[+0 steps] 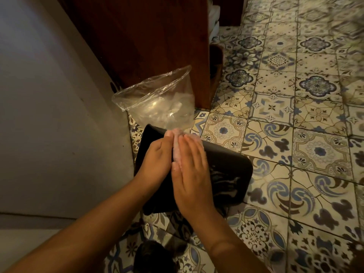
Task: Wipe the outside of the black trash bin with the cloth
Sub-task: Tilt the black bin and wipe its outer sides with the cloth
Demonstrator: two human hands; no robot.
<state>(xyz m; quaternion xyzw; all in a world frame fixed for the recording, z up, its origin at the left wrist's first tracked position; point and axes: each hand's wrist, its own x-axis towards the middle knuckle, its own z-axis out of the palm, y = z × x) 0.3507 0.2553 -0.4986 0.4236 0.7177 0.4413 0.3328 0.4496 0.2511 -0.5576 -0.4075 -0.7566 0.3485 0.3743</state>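
Note:
The black trash bin [228, 166] lies on its side on the patterned tile floor, its base towards me. A clear plastic liner [157, 99] bulges out of its far end. A pale pink cloth [175, 148] lies on the bin's upper side, mostly covered by my hands. My right hand [192, 172] presses flat on the cloth with straight fingers. My left hand [157, 157] rests just beside it on the bin, fingers extended and touching the cloth's left edge.
A dark wooden cabinet [149, 36] stands right behind the bin. A pale wall [49, 95] runs along the left. A dark rounded object [151, 257] sits on the floor near me. Tiled floor [295, 134] spreads out to the right.

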